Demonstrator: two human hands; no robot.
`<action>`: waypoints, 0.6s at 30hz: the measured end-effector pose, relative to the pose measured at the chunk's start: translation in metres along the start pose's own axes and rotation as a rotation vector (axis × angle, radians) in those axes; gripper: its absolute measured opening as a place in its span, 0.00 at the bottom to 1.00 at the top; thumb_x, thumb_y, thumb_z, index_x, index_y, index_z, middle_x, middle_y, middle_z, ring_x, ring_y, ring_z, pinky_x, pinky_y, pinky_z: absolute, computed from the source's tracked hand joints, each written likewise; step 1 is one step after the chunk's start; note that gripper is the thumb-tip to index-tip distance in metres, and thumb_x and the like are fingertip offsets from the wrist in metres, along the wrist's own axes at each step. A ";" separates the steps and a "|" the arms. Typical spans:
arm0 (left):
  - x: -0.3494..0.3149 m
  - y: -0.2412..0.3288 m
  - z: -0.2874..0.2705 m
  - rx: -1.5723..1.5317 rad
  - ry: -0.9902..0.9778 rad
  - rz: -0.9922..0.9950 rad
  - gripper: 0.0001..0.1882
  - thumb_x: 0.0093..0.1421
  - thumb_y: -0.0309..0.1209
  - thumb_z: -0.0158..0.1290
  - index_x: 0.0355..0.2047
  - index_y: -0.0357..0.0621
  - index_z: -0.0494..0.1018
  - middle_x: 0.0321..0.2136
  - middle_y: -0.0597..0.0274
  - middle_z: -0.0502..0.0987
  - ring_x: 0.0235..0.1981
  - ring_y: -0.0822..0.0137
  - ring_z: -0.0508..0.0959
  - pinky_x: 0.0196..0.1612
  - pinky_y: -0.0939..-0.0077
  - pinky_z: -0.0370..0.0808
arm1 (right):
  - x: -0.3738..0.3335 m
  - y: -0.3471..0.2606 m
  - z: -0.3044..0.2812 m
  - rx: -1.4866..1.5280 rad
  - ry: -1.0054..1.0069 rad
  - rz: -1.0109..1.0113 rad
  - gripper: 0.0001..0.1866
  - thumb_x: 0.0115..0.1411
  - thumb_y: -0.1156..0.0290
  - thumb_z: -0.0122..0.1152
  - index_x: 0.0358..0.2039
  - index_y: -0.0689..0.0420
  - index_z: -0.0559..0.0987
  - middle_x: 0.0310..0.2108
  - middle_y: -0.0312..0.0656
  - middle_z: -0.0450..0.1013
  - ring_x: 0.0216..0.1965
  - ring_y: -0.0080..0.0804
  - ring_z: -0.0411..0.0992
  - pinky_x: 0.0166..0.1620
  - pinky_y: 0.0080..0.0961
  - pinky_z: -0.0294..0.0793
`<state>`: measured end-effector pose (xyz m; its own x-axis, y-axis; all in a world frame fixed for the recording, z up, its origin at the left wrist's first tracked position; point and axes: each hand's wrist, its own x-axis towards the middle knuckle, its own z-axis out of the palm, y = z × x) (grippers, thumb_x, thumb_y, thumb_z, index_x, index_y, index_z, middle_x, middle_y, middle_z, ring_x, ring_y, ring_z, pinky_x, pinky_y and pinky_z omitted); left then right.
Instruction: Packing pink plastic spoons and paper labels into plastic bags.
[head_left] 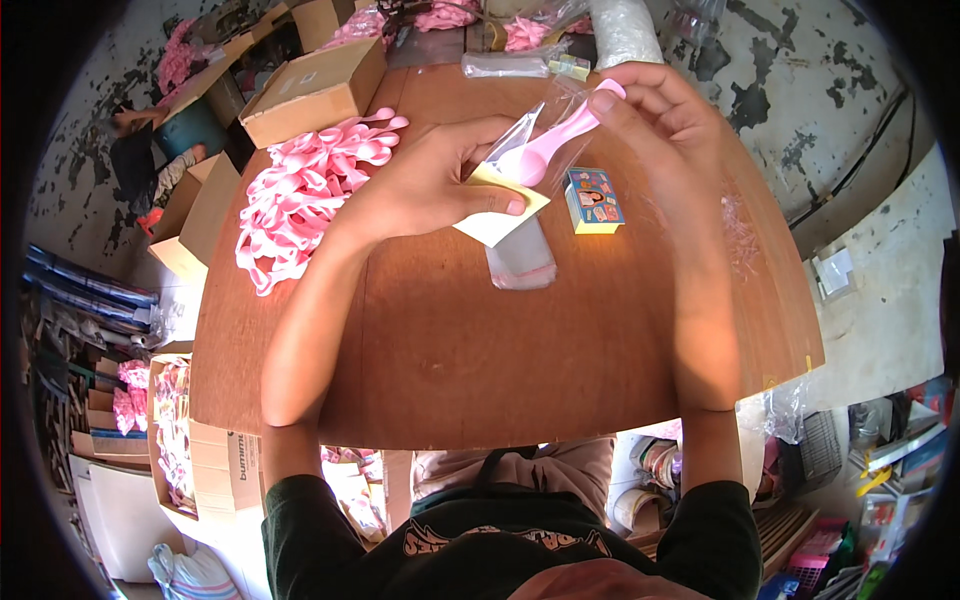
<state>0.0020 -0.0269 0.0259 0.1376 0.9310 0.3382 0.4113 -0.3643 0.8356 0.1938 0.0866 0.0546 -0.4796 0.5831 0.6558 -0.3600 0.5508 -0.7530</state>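
Pink plastic spoon [562, 137]: above table [450, 340], towards far edge | right grip [668, 115]: pinching its upper end | left grip [430, 180]: clamping yellow card [488, 222] | judged light, stiff, slick; best held by handle end | adjacent clear film [519, 130]: apparently flimsy.

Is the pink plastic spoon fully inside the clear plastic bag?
Not fully: the pink plastic spoon has its handle tip out, pinched in the right hand. Whether its bowl is inside: cannot tell.
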 end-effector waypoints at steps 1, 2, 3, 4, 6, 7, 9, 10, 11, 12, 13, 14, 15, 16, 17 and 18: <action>0.000 0.000 -0.001 0.010 -0.018 -0.007 0.30 0.54 0.20 0.62 0.57 0.35 0.66 0.44 0.61 0.76 0.44 0.74 0.75 0.48 0.76 0.74 | 0.001 0.003 0.000 -0.053 -0.004 -0.057 0.10 0.55 0.75 0.67 0.37 0.62 0.78 0.32 0.37 0.77 0.36 0.17 0.75 0.40 0.14 0.73; 0.000 0.000 -0.001 0.020 -0.034 -0.015 0.30 0.53 0.20 0.62 0.57 0.35 0.66 0.44 0.60 0.76 0.45 0.73 0.75 0.48 0.75 0.74 | 0.001 0.004 0.001 -0.106 -0.010 -0.115 0.09 0.56 0.75 0.66 0.37 0.62 0.78 0.32 0.37 0.77 0.37 0.17 0.74 0.40 0.14 0.73; 0.001 -0.001 -0.001 0.018 -0.034 -0.018 0.30 0.53 0.20 0.62 0.57 0.35 0.66 0.44 0.60 0.76 0.45 0.73 0.75 0.48 0.75 0.74 | 0.000 0.002 0.003 -0.104 -0.011 -0.111 0.09 0.56 0.75 0.66 0.37 0.62 0.78 0.32 0.37 0.77 0.37 0.17 0.74 0.40 0.14 0.73; 0.001 -0.004 0.001 0.013 -0.027 0.019 0.31 0.53 0.20 0.62 0.57 0.35 0.66 0.45 0.59 0.76 0.45 0.72 0.76 0.48 0.75 0.74 | -0.002 -0.001 0.005 -0.076 -0.039 -0.069 0.09 0.56 0.75 0.66 0.37 0.62 0.78 0.33 0.36 0.76 0.38 0.17 0.74 0.40 0.15 0.73; 0.003 -0.006 0.001 0.007 -0.023 0.058 0.32 0.53 0.20 0.62 0.58 0.35 0.65 0.46 0.58 0.76 0.46 0.70 0.77 0.49 0.75 0.74 | -0.002 -0.003 0.004 -0.049 -0.066 -0.027 0.09 0.56 0.75 0.66 0.37 0.62 0.78 0.33 0.35 0.76 0.39 0.17 0.74 0.41 0.15 0.74; 0.003 -0.006 0.001 0.006 -0.040 0.033 0.34 0.52 0.20 0.63 0.59 0.35 0.63 0.49 0.55 0.75 0.49 0.68 0.75 0.52 0.73 0.72 | -0.001 -0.001 0.000 -0.063 -0.103 -0.010 0.08 0.56 0.75 0.65 0.36 0.62 0.79 0.33 0.36 0.76 0.37 0.18 0.75 0.40 0.16 0.74; 0.002 -0.004 0.001 0.004 -0.057 0.011 0.36 0.52 0.21 0.64 0.60 0.36 0.62 0.52 0.53 0.73 0.53 0.65 0.74 0.55 0.71 0.71 | -0.002 -0.003 -0.001 -0.080 -0.141 0.006 0.07 0.56 0.75 0.65 0.36 0.62 0.79 0.33 0.36 0.77 0.36 0.19 0.75 0.40 0.16 0.75; 0.001 0.000 0.002 0.141 0.024 0.073 0.38 0.52 0.23 0.64 0.62 0.36 0.60 0.55 0.52 0.71 0.56 0.64 0.71 0.58 0.69 0.68 | -0.004 -0.008 -0.001 -0.097 -0.075 -0.057 0.07 0.57 0.76 0.64 0.36 0.63 0.79 0.33 0.37 0.78 0.34 0.20 0.76 0.39 0.17 0.75; 0.000 0.002 0.002 0.281 0.106 0.129 0.40 0.52 0.25 0.65 0.63 0.37 0.59 0.58 0.51 0.68 0.60 0.63 0.68 0.62 0.67 0.64 | -0.005 -0.010 0.000 -0.109 -0.010 -0.120 0.07 0.57 0.76 0.64 0.36 0.64 0.80 0.32 0.39 0.78 0.33 0.21 0.77 0.38 0.17 0.76; -0.001 0.000 0.000 0.284 0.107 0.125 0.40 0.52 0.25 0.65 0.63 0.37 0.59 0.58 0.51 0.68 0.60 0.63 0.68 0.62 0.67 0.64 | -0.004 -0.009 0.000 -0.104 -0.011 -0.119 0.07 0.57 0.76 0.64 0.36 0.64 0.80 0.32 0.39 0.78 0.33 0.21 0.77 0.38 0.17 0.76; -0.001 -0.004 -0.003 0.290 0.182 0.160 0.40 0.53 0.27 0.64 0.63 0.38 0.58 0.59 0.51 0.66 0.62 0.62 0.65 0.64 0.66 0.61 | -0.002 -0.008 0.000 -0.186 0.030 -0.192 0.08 0.57 0.77 0.63 0.37 0.66 0.80 0.32 0.40 0.79 0.31 0.21 0.77 0.37 0.17 0.76; 0.001 -0.005 -0.004 0.290 0.251 0.202 0.40 0.53 0.29 0.64 0.64 0.39 0.58 0.61 0.51 0.64 0.64 0.61 0.62 0.66 0.64 0.57 | -0.001 -0.008 -0.004 -0.278 0.076 -0.264 0.09 0.57 0.77 0.62 0.38 0.67 0.80 0.31 0.41 0.80 0.30 0.22 0.78 0.36 0.17 0.76; 0.002 -0.004 -0.004 0.286 0.247 0.206 0.40 0.53 0.29 0.64 0.64 0.39 0.58 0.61 0.51 0.64 0.64 0.61 0.62 0.66 0.64 0.57 | -0.001 -0.007 -0.008 -0.284 0.079 -0.264 0.09 0.57 0.77 0.62 0.38 0.67 0.80 0.31 0.41 0.80 0.30 0.22 0.78 0.36 0.17 0.76; 0.003 -0.001 -0.004 0.259 0.271 0.167 0.39 0.54 0.31 0.63 0.64 0.39 0.58 0.61 0.52 0.65 0.63 0.61 0.62 0.66 0.64 0.57 | -0.001 -0.006 -0.013 -0.360 -0.081 -0.160 0.09 0.58 0.76 0.61 0.38 0.67 0.80 0.30 0.42 0.80 0.30 0.23 0.78 0.36 0.17 0.75; 0.002 0.001 -0.005 0.238 0.298 0.122 0.39 0.55 0.32 0.63 0.64 0.40 0.58 0.60 0.52 0.65 0.63 0.60 0.63 0.66 0.65 0.57 | 0.000 -0.003 -0.014 -0.423 -0.243 -0.054 0.09 0.58 0.76 0.61 0.38 0.67 0.80 0.30 0.42 0.80 0.29 0.24 0.78 0.36 0.17 0.75; 0.001 0.001 -0.005 0.241 0.297 0.122 0.39 0.55 0.32 0.63 0.64 0.40 0.58 0.60 0.52 0.65 0.63 0.60 0.63 0.66 0.65 0.57 | 0.000 -0.001 -0.013 -0.421 -0.242 -0.056 0.09 0.58 0.76 0.61 0.38 0.67 0.80 0.30 0.42 0.80 0.29 0.24 0.78 0.36 0.17 0.75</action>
<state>-0.0016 -0.0266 0.0293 -0.0537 0.8209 0.5685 0.6124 -0.4226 0.6681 0.2051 0.0940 0.0558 -0.6588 0.4176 0.6257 -0.0592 0.8004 -0.5965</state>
